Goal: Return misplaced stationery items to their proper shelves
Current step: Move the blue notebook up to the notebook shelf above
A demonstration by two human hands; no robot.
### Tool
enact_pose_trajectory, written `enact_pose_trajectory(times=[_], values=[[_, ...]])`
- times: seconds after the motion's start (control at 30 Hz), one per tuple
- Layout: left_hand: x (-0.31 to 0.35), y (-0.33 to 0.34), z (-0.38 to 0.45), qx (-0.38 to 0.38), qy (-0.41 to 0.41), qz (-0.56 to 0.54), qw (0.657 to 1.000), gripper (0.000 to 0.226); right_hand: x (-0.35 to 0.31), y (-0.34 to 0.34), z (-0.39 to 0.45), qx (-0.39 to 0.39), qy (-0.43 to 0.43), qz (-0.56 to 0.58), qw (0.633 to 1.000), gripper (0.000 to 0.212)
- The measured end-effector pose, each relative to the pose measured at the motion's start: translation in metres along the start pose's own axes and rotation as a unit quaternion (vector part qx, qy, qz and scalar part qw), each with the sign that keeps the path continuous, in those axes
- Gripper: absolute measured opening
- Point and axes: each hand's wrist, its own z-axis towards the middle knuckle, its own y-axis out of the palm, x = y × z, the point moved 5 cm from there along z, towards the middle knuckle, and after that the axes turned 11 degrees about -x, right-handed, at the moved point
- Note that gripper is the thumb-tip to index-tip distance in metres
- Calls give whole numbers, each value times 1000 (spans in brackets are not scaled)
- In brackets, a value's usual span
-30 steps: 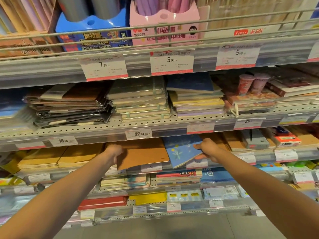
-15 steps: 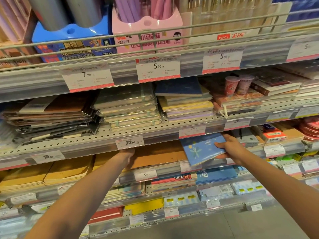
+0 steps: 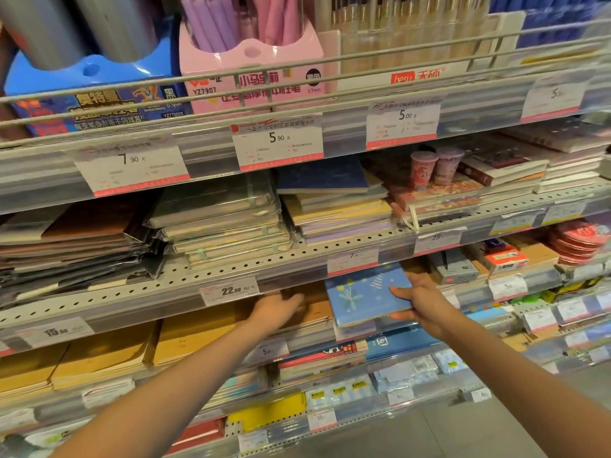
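Note:
A blue notebook [image 3: 362, 295] with yellow flowers on its cover sits tilted at the front of the third shelf. My right hand [image 3: 421, 302] grips its right edge, thumb on top and fingers beneath. My left hand [image 3: 277, 309] lies flat on the brown kraft notebooks [image 3: 314, 312] just left of it, under the 22.00 price tag [image 3: 229, 290]; its fingers are spread and hold nothing. More kraft notebooks [image 3: 109, 352] fill that shelf to the left.
The shelf above holds stacked wrapped notebooks [image 3: 218, 219], a blue-topped pastel stack [image 3: 330, 193] and two small cups [image 3: 434, 166]. Pen boxes [image 3: 251, 71] stand behind a wire rail on top. Small boxes [image 3: 502, 257] lie right of the blue notebook. Lower shelves carry more notebooks.
My right hand has lifted the blue notebook up and to the right off the kraft stack. My left hand has slid deeper onto the kraft notebooks. The view has shifted left and down.

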Motion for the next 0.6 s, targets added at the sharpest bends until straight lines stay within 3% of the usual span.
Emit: enact_pose_trajectory(times=[0.07,0.17,0.23,0.47,0.6], values=[[19,16,-3,-56,81,-202,974,28,0,4,-1,-9,-2,3,1000,30],[36,36,-8,-160,100,-380,905,13,-3,8,-6,-30,0,1,1000,27],[44,45,-10,-186,96,-420,883,14,-5,7,-10,-43,0,-2,999,26],[62,59,-39,-147,74,-501,850,36,-18,-15,-32,-127,34,-34,991,29],[60,73,-61,-141,65,-501,851,38,-16,-28,-41,-199,92,0,976,22]])
